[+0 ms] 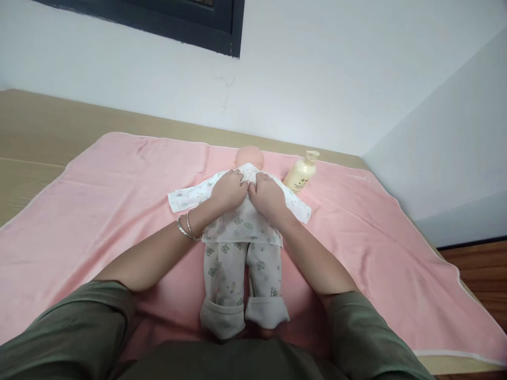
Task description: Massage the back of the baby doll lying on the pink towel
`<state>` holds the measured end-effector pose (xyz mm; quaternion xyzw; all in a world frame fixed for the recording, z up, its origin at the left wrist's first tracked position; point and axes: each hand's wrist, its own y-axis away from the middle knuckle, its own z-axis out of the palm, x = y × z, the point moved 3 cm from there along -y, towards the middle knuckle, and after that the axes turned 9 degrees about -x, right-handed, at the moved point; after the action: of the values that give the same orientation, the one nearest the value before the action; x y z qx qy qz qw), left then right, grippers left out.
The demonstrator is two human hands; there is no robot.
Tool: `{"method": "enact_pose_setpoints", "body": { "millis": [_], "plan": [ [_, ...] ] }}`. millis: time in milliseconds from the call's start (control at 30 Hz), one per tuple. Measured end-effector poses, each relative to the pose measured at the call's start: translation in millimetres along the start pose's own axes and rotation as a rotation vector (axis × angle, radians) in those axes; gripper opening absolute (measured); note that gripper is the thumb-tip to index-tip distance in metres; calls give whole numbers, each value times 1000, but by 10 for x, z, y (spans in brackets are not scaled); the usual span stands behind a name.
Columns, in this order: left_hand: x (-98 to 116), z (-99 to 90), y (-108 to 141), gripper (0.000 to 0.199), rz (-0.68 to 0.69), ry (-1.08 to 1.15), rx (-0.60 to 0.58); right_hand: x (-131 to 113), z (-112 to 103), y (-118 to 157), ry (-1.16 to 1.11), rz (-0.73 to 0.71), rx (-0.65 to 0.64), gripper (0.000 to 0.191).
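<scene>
A baby doll (pixel 250 156) lies on a pink blanket, its bald head away from me. It wears a white long-sleeved shirt (pixel 242 224) with small printed animals and matching trousers (pixel 229 269) with turned-up cuffs. At the upper chest, just below the collar, my left hand (pixel 229 190) is closed on the shirt's front. Beside it, my right hand (pixel 267 195) is also closed on the shirt, thumb tip close to the left fingers. Both hands cover the front opening, so any fastener there is hidden.
A pale yellow pump bottle (pixel 301 173) stands to the right of the doll's head. The wrinkled pink blanket (pixel 130 195) spreads over a wooden surface (pixel 43 126). A white wall (pixel 301 79) rises behind it, with a dark window frame (pixel 190 26) at upper left.
</scene>
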<state>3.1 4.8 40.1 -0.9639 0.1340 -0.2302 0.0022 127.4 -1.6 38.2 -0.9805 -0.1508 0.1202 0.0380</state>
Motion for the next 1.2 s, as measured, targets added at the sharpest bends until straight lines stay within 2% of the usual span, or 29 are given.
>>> {"method": "enact_pose_setpoints", "body": {
  "millis": [100,167,333,500,667,833,1000,1200],
  "plan": [
    [-105,2,-111,33,14,63,12,-133,52,110,66,-44,59,43],
    [-131,7,-138,35,12,47,30,-138,45,108,53,-48,60,42],
    [3,19,-10,34,17,-100,44,133,-33,-121,-155,-10,-50,37],
    [117,3,107,32,1,-154,68,277,-28,-252,-180,-74,-12,38],
    [-8,-11,8,29,-43,-26,52,69,10,-81,-56,-45,-7,43],
    [-113,23,-67,29,-22,56,112,-140,31,103,54,-56,47,47],
    [-116,58,-53,31,-44,45,141,78,4,-71,-120,-44,-45,35],
    [-134,109,-75,40,-50,21,154,271,96,-239,-195,-66,71,42]
  ]
}}
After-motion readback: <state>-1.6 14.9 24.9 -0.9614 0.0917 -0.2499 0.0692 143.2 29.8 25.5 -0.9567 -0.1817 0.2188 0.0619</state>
